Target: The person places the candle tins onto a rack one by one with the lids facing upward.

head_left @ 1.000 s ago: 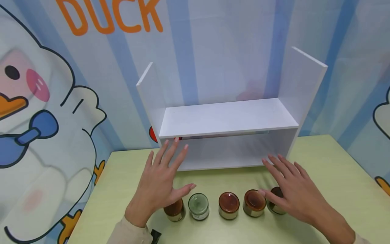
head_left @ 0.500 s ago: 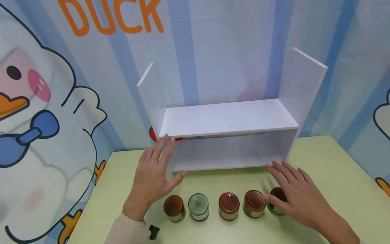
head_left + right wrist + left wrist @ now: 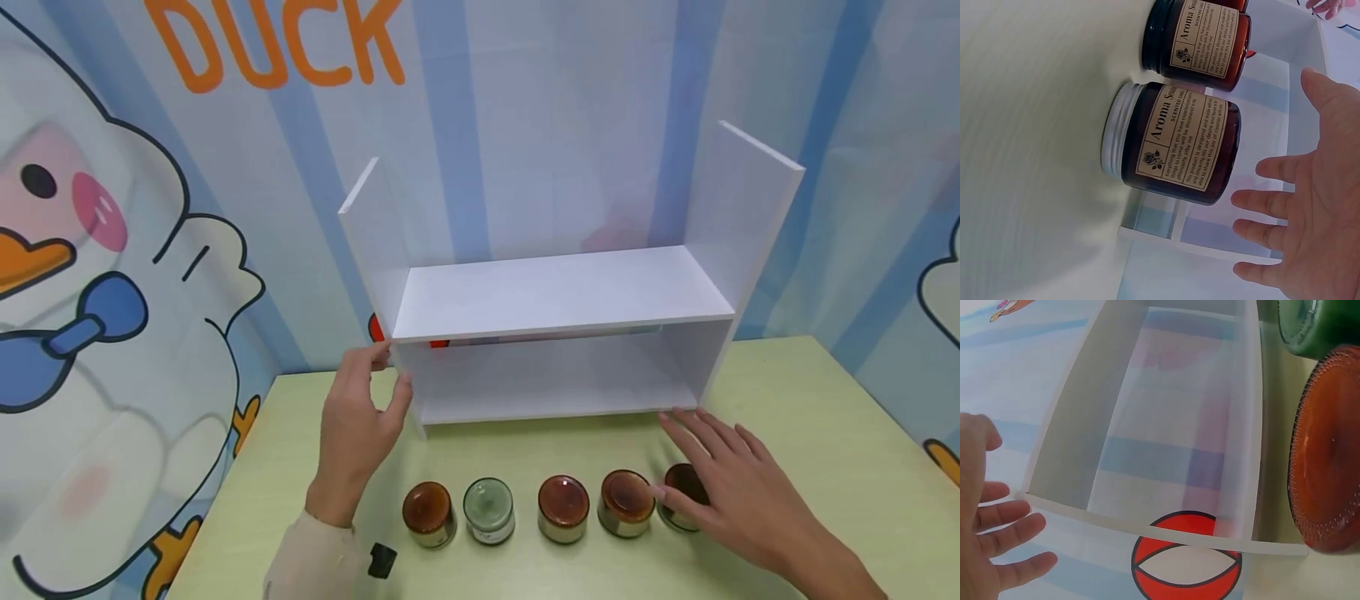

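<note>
Hands [image 3: 354, 427] [image 3: 731, 487]: fingers loose, holding nothing | right wrist: jar [image 3: 1179, 147] label [image 3: 1182, 139] reads "Aroma" | head: label illegible

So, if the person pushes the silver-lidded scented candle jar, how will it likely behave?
The silver-lidded scented candle jar would probably be rigid and breakable, since it looks like brown glass. It may slide rather than tip, being squat and standing on its broad lid. Its glossy surface might feel slippery.

On my feed, five jars [image 3: 563, 500] stand in a row on the table [image 3: 795, 400] before the shelf [image 3: 562, 293]; backdrop [image 3: 570, 125] behind; left hand [image 3: 356, 429] beside the shelf's left end; right hand [image 3: 738, 483] near the rightmost jar [image 3: 681, 477].
</note>
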Action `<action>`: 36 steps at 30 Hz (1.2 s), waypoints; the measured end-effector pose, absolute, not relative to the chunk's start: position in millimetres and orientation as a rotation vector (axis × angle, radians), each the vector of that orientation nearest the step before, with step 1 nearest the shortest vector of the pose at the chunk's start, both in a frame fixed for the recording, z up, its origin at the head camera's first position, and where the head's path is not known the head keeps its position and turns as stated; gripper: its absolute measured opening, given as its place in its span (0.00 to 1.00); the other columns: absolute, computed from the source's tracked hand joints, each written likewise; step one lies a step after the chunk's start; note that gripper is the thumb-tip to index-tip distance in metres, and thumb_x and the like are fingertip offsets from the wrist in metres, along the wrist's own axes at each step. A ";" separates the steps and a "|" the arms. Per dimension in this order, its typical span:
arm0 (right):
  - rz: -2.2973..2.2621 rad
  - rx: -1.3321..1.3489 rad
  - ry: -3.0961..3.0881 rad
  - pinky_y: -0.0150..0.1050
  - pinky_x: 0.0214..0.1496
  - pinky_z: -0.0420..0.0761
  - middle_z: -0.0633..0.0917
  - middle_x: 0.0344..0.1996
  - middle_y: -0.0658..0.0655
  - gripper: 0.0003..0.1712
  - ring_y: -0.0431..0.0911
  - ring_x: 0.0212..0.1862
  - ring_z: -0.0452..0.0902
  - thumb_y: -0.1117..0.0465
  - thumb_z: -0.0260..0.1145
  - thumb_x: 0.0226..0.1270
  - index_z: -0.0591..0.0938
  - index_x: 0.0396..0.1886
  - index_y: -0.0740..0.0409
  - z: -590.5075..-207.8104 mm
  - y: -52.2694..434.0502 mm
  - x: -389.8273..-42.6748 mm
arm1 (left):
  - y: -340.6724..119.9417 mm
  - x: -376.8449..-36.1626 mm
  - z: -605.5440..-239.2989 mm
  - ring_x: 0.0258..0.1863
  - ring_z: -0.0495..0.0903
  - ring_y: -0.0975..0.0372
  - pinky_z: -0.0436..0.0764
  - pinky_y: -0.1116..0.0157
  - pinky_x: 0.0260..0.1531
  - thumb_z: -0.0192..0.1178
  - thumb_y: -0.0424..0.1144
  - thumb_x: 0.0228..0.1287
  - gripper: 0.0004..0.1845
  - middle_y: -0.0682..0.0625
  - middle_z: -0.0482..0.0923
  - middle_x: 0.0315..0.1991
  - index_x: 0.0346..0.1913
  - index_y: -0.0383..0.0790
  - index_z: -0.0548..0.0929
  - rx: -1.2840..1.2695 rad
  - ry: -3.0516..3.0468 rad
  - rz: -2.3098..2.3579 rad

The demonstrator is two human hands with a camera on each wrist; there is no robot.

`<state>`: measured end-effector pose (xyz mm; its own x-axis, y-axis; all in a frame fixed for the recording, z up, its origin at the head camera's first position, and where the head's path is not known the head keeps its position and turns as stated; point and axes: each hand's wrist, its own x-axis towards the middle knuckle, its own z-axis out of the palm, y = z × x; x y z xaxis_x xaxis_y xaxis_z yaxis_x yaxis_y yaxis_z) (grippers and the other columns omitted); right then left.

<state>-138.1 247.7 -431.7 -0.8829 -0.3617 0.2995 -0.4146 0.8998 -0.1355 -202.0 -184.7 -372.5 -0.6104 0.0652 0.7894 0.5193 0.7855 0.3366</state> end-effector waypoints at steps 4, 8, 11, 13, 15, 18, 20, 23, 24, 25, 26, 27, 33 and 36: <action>0.285 0.578 -2.800 0.65 0.67 0.62 0.68 0.73 0.60 0.46 0.61 0.74 0.60 0.30 0.60 0.69 0.66 0.78 0.49 -434.1 248.1 -137.3 | -185.0 -206.0 -372.0 0.44 0.83 0.50 0.86 0.49 0.40 0.65 0.37 0.68 0.18 0.41 0.80 0.46 0.57 0.32 0.79 -0.293 -2.173 -0.891; 0.279 0.569 -2.817 0.65 0.67 0.62 0.68 0.74 0.61 0.45 0.61 0.74 0.60 0.30 0.59 0.69 0.66 0.78 0.49 -435.7 248.3 -136.6 | -184.9 -210.5 -371.8 0.43 0.85 0.51 0.87 0.50 0.40 0.62 0.41 0.72 0.18 0.42 0.81 0.48 0.57 0.33 0.79 -0.138 -2.219 -1.054; 0.278 0.563 -2.834 0.65 0.68 0.61 0.68 0.74 0.61 0.46 0.61 0.74 0.60 0.30 0.59 0.69 0.66 0.78 0.49 -436.8 248.6 -135.9 | -184.9 -214.9 -372.1 0.44 0.84 0.51 0.87 0.51 0.41 0.60 0.45 0.73 0.20 0.43 0.81 0.49 0.59 0.34 0.78 -0.055 -2.265 -1.112; 0.278 0.562 -2.840 0.65 0.68 0.61 0.68 0.74 0.61 0.46 0.61 0.74 0.61 0.29 0.59 0.69 0.66 0.78 0.49 -437.6 248.9 -135.6 | -184.9 -218.4 -371.3 0.46 0.84 0.51 0.86 0.51 0.44 0.59 0.48 0.74 0.23 0.43 0.81 0.51 0.61 0.34 0.77 -0.024 -2.302 -1.147; 0.274 0.561 -2.845 0.64 0.68 0.62 0.68 0.74 0.61 0.46 0.61 0.74 0.61 0.29 0.58 0.69 0.66 0.78 0.49 -438.5 249.4 -135.4 | -184.4 -222.4 -369.6 0.49 0.83 0.50 0.85 0.51 0.47 0.58 0.53 0.74 0.27 0.43 0.80 0.54 0.64 0.35 0.76 0.004 -2.348 -1.192; 0.261 0.557 -2.856 0.64 0.67 0.64 0.69 0.74 0.61 0.47 0.61 0.73 0.63 0.28 0.58 0.69 0.66 0.78 0.50 -439.9 250.4 -135.1 | -183.3 -228.4 -366.0 0.55 0.80 0.49 0.82 0.49 0.53 0.55 0.60 0.73 0.33 0.43 0.78 0.59 0.67 0.37 0.74 0.051 -2.418 -1.276; 0.260 0.551 -2.866 0.65 0.65 0.66 0.69 0.73 0.61 0.47 0.62 0.72 0.65 0.28 0.58 0.69 0.66 0.78 0.51 -441.0 251.0 -134.7 | -182.5 -231.8 -364.0 0.59 0.78 0.48 0.80 0.48 0.57 0.53 0.64 0.72 0.37 0.43 0.77 0.62 0.69 0.38 0.73 0.092 -2.459 -1.335; 0.279 0.539 -2.891 0.65 0.61 0.71 0.70 0.72 0.60 0.46 0.63 0.68 0.70 0.29 0.57 0.70 0.66 0.78 0.51 -443.1 252.3 -134.0 | -181.4 -236.4 -361.5 0.63 0.76 0.48 0.78 0.47 0.60 0.50 0.68 0.71 0.40 0.43 0.74 0.65 0.71 0.39 0.71 0.134 -2.502 -1.405; 0.285 0.535 -2.901 0.65 0.59 0.73 0.71 0.72 0.60 0.46 0.63 0.67 0.71 0.28 0.57 0.70 0.67 0.78 0.50 -443.9 252.7 -133.9 | -181.1 -237.6 -360.6 0.63 0.75 0.48 0.77 0.47 0.61 0.49 0.69 0.71 0.41 0.43 0.74 0.66 0.72 0.39 0.71 0.140 -2.511 -1.421; 0.294 0.530 -2.911 0.64 0.58 0.74 0.71 0.72 0.60 0.46 0.63 0.66 0.72 0.28 0.57 0.69 0.67 0.77 0.50 -444.7 253.3 -133.9 | -180.8 -238.9 -360.0 0.63 0.75 0.48 0.77 0.47 0.61 0.49 0.69 0.71 0.41 0.43 0.74 0.66 0.72 0.39 0.71 0.143 -2.517 -1.436; 0.301 0.523 -2.923 0.64 0.56 0.75 0.72 0.71 0.60 0.46 0.63 0.65 0.73 0.28 0.57 0.69 0.67 0.77 0.50 -445.2 253.7 -133.8 | -180.4 -240.6 -360.0 0.62 0.76 0.48 0.78 0.47 0.60 0.48 0.69 0.71 0.41 0.43 0.74 0.65 0.71 0.39 0.71 0.144 -2.517 -1.453; 0.307 0.517 -2.935 0.64 0.55 0.76 0.72 0.71 0.60 0.47 0.63 0.65 0.74 0.27 0.57 0.69 0.68 0.77 0.50 -445.8 254.3 -133.8 | -179.8 -241.9 -359.7 0.59 0.77 0.49 0.79 0.49 0.58 0.48 0.69 0.72 0.41 0.42 0.75 0.63 0.70 0.39 0.72 0.141 -2.513 -1.468; 0.278 0.531 -2.955 0.60 0.48 0.81 0.75 0.68 0.60 0.46 0.61 0.61 0.77 0.26 0.62 0.64 0.73 0.72 0.51 -449.6 258.3 -132.3 | -175.1 -248.1 -358.9 0.39 0.75 0.52 0.77 0.59 0.38 0.49 0.67 0.73 0.35 0.39 0.76 0.45 0.63 0.40 0.76 0.146 -2.457 -1.507; 0.260 0.554 -2.952 0.56 0.43 0.82 0.77 0.66 0.59 0.46 0.59 0.57 0.80 0.29 0.66 0.62 0.74 0.72 0.51 -451.3 260.1 -131.9 | -173.2 -250.1 -357.2 0.40 0.74 0.51 0.76 0.59 0.38 0.49 0.64 0.74 0.33 0.40 0.76 0.44 0.63 0.39 0.76 0.144 -2.443 -1.509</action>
